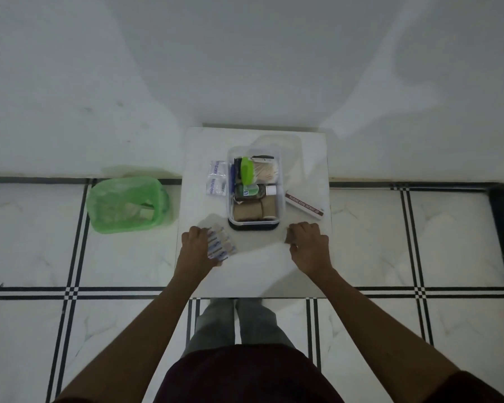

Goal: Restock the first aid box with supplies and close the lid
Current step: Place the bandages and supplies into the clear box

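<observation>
A clear plastic first aid box [280, 199] stands open in the middle of a small white table [256, 274]. Inside it lie a green-capped item, cotton swabs, a small bottle and brown bandage rolls. The clear lid [277, 141] lies just behind the box. My left hand [195, 245] grips a fan of adhesive bandage strips [220, 242] at the box's front left. At the box's front right, my right hand [307, 241] rests on the table with its fingers curled under, and I see nothing in it. A povidone-iodine ointment carton [303, 205] lies right of the box. White gauze packets [216, 181] lie left of it.
A green waste bin [128, 205] with a green liner sits on the tiled floor left of the table. A white wall rises right behind the table. My legs stand at the table's near edge.
</observation>
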`<state>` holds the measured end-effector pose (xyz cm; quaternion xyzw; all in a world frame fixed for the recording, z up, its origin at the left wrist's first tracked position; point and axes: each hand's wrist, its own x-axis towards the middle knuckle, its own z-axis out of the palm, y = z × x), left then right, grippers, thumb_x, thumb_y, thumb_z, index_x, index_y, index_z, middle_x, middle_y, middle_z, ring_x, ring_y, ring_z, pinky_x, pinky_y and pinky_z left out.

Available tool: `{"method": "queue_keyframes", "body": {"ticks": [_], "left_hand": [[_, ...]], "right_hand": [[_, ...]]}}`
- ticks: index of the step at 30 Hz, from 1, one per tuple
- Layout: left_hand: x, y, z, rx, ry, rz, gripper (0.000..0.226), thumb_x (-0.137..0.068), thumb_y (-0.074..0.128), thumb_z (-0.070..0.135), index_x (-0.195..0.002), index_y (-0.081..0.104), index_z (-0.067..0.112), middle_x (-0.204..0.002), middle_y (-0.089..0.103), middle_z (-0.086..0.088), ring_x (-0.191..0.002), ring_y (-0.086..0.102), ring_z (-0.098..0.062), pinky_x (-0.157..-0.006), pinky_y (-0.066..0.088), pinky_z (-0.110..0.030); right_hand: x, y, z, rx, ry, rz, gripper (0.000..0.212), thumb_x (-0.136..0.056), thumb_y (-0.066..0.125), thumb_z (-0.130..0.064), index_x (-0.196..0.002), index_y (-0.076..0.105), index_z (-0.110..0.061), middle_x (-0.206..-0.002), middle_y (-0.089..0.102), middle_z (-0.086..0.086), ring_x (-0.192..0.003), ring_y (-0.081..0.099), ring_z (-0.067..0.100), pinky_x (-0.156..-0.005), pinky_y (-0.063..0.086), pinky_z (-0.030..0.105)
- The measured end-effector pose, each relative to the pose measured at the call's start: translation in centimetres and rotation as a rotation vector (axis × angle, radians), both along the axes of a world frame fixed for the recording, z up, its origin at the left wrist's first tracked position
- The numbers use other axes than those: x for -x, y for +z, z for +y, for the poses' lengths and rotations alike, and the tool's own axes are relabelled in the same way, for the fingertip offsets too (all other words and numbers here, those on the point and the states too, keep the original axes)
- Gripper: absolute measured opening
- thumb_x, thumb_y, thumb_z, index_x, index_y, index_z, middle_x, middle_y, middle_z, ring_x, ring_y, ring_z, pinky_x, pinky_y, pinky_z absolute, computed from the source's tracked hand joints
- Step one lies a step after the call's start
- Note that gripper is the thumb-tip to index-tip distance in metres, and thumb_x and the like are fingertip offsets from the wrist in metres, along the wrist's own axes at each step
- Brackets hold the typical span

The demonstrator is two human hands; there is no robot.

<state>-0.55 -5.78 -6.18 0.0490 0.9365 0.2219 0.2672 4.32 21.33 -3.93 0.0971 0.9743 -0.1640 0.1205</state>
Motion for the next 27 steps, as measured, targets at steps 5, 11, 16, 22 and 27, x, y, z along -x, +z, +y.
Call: {"method": "queue_keyframes", "body": {"ticks": [5,11,16,22,27], "left_hand": [[1.2,0.2,0.0,0.108,-0.080,0.032,0.033,-0.077,0.071,0.022,-0.104,0.060,0.005,-0.102,0.059,-0.014,-0.099,0.056,-0.035,-0.076,0.048,-0.043],[1.6,2.5,-0.7,0.105,-0.002,0.128,0.016,-0.089,0.052,0.017,-0.093,0.065,0.008,-0.089,0.063,-0.012,-0.080,0.062,-0.036,-0.068,0.050,-0.040],[4.5,6.8,-1.2,-0.131,0.187,0.425,0.013,-0.089,0.059,0.015,-0.092,0.069,0.007,-0.079,0.064,-0.013,-0.070,0.060,-0.032,-0.059,0.048,-0.037],[9.9,11.1,4.0,-0.208,-0.281,0.476,0.031,-0.094,0.042,0.030,-0.101,0.065,0.011,-0.089,0.065,-0.010,-0.081,0.059,-0.030,-0.065,0.051,-0.041],[11.3,11.4,8.6,0.023,-0.572,0.453,0.026,-0.092,0.050,0.022,-0.107,0.070,0.018,-0.105,0.069,-0.009,-0.101,0.060,-0.031,-0.079,0.047,-0.039]], "right_hand": [[0.1,0.6,0.1,0.007,0.009,0.068,0.036,-0.066,0.076,-0.010,-0.099,0.064,-0.012,-0.099,0.068,0.008,-0.088,0.062,0.031,-0.059,0.044,0.032],[1.1,4.9,-0.5,0.072,-0.115,0.247,0.043,-0.067,0.077,-0.017,-0.107,0.061,-0.013,-0.108,0.066,0.009,-0.098,0.058,0.031,-0.071,0.052,0.038],[3.5,8.7,-2.0,0.196,0.018,0.417,0.045,-0.070,0.076,-0.020,-0.111,0.060,-0.014,-0.108,0.066,0.005,-0.096,0.055,0.023,-0.073,0.050,0.034],[6.5,7.6,-5.0,0.131,0.216,0.289,0.031,-0.073,0.071,-0.024,-0.103,0.062,-0.018,-0.100,0.069,0.003,-0.092,0.060,0.026,-0.073,0.051,0.040],[6.0,5.9,-5.5,0.183,0.166,0.316,0.025,-0.078,0.065,-0.015,-0.102,0.063,-0.021,-0.098,0.071,0.001,-0.092,0.064,0.023,-0.072,0.050,0.042]]}}
